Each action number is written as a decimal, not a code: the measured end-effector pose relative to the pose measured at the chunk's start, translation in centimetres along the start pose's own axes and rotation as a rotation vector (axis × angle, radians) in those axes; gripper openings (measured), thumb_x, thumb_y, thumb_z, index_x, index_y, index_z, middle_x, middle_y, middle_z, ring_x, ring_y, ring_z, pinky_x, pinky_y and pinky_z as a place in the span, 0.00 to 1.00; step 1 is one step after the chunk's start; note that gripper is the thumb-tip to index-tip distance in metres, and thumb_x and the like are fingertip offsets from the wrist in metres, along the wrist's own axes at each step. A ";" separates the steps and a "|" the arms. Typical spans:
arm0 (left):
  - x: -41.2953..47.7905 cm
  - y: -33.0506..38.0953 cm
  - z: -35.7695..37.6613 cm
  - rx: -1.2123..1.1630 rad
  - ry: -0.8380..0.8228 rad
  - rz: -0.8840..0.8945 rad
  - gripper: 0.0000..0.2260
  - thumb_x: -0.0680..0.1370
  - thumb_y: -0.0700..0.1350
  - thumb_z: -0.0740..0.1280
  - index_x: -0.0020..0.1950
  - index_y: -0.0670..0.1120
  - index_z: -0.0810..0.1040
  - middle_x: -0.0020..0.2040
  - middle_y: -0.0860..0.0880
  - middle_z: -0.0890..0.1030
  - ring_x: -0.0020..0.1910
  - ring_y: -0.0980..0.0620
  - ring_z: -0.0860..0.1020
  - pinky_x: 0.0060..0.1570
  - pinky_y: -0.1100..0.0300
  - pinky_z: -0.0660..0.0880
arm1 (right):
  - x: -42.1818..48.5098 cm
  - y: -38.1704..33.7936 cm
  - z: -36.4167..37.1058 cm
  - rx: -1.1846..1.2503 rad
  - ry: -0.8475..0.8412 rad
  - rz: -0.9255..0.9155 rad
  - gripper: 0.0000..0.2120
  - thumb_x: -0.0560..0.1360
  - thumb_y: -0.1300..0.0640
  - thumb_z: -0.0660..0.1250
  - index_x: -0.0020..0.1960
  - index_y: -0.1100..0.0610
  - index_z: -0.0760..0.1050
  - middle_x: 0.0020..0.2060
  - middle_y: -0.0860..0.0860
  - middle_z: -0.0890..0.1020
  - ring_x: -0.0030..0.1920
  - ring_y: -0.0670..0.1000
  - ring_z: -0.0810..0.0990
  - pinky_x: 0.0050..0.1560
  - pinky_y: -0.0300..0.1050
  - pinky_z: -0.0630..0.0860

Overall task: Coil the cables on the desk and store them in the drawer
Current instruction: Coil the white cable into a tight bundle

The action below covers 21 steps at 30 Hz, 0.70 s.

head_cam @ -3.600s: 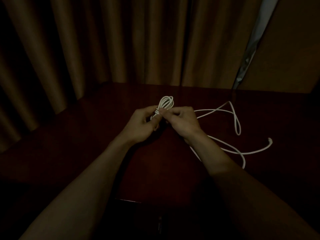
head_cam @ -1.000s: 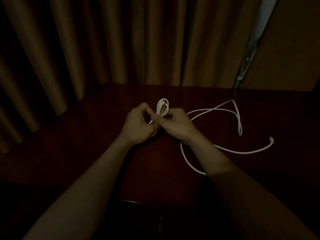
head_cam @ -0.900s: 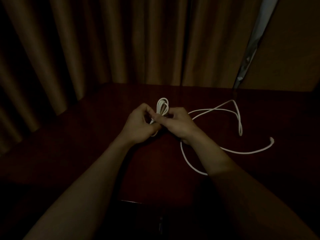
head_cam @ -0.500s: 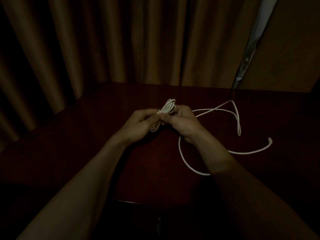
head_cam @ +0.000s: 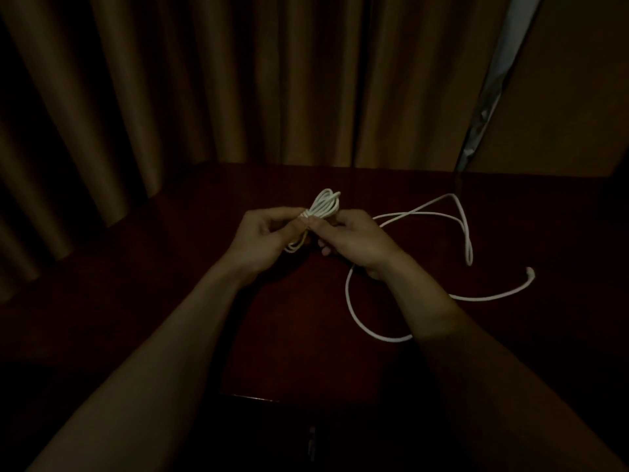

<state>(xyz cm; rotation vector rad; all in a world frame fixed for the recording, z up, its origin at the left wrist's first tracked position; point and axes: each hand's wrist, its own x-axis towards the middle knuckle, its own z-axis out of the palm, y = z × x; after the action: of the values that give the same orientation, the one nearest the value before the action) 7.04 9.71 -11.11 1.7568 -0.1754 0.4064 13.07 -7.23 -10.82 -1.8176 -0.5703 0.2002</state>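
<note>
Trailing white cable [head_cam: 325, 206] crosses dark desk [head_cam: 163, 301] before curtains [head_cam: 238, 80].

My dark, reddish-brown worktop [head_cam: 170, 274] carries the loose run of the white cable [head_cam: 347, 294], which lies in open loops on its right side, its free end resting far right.

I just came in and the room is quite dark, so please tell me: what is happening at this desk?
A person is coiling a white cable. The left hand and the right hand both pinch a small bundle of loops above the dark desk. The rest of the cable lies loose on the desk to the right, not yet coiled, its free end at the far right.
</note>
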 end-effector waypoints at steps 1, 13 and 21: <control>0.1 -0.1 -0.2 -0.003 0.020 -0.008 0.09 0.82 0.38 0.69 0.58 0.47 0.85 0.53 0.51 0.88 0.56 0.53 0.85 0.55 0.62 0.80 | 0.1 0.0 0.1 -0.015 0.034 0.007 0.16 0.81 0.46 0.69 0.53 0.59 0.82 0.41 0.53 0.85 0.39 0.49 0.82 0.48 0.47 0.80; 0.1 -0.8 0.3 0.204 0.084 0.081 0.13 0.80 0.39 0.73 0.64 0.44 0.80 0.56 0.55 0.84 0.54 0.63 0.83 0.52 0.67 0.78 | -1.1 -0.6 1.4 -0.007 0.145 -0.027 0.28 0.81 0.45 0.68 0.39 0.71 0.79 0.30 0.59 0.78 0.27 0.48 0.73 0.32 0.39 0.71; 0.2 -1.2 0.4 0.351 0.147 0.129 0.10 0.79 0.44 0.75 0.60 0.49 0.84 0.54 0.56 0.86 0.54 0.60 0.84 0.56 0.54 0.82 | -0.8 -0.7 1.9 0.058 0.220 -0.011 0.28 0.79 0.46 0.72 0.40 0.73 0.77 0.28 0.57 0.75 0.29 0.52 0.73 0.34 0.43 0.71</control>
<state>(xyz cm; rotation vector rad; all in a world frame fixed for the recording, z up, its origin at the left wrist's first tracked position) 7.71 9.61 -12.14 2.0566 -0.1165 0.6910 11.37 -5.80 -10.91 -1.7526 -0.4155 0.0085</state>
